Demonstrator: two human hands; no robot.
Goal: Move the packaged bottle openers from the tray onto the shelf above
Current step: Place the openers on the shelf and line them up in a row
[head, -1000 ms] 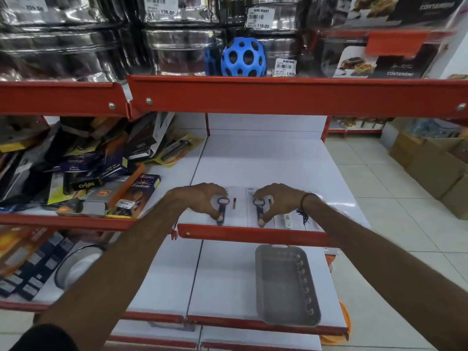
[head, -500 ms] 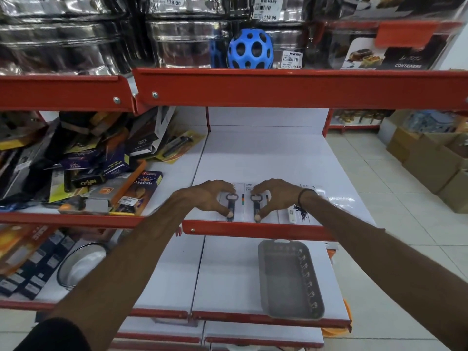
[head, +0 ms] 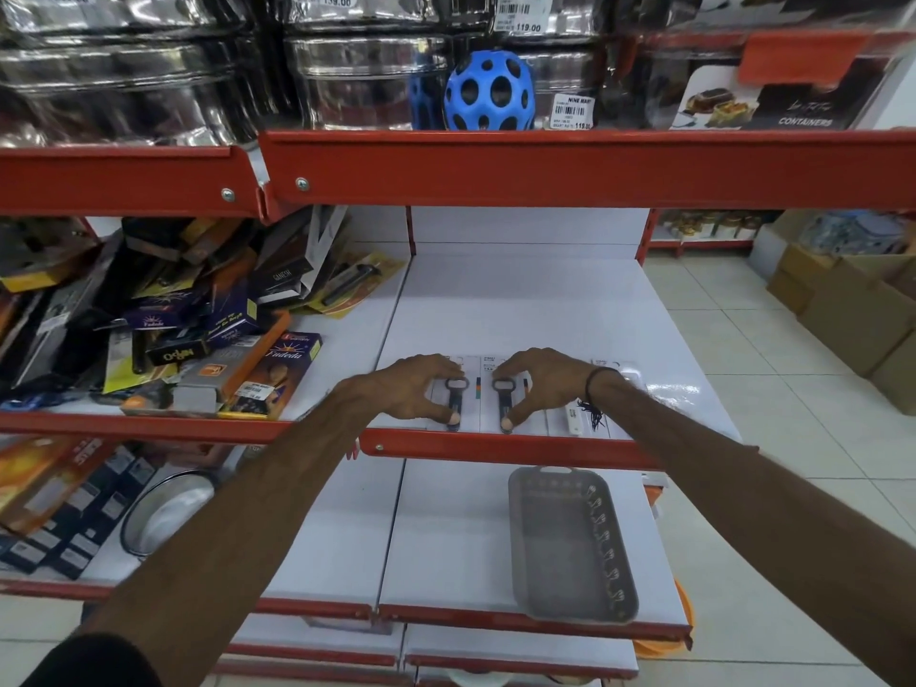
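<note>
Two packaged bottle openers lie side by side near the front edge of the white shelf (head: 520,309). My left hand (head: 414,389) rests on the left opener package (head: 453,404), thumb at its lower end and fingers at its top. My right hand (head: 540,384) holds the right opener package (head: 503,401) the same way. A third package with a white tool (head: 575,419) lies just right of my right wrist. On the shelf below stands the grey tray (head: 570,542), with nothing in it.
A jumble of boxed goods (head: 163,329) fills the left part of the same shelf. Steel containers (head: 362,81) and a blue perforated ball (head: 488,94) sit on the shelf above. A steel bowl (head: 168,513) is lower left. Cardboard boxes (head: 857,309) stand on the floor at right.
Both hands slid the two opener packages closer together near the shelf's front edge. The view has tilted slightly downward.
</note>
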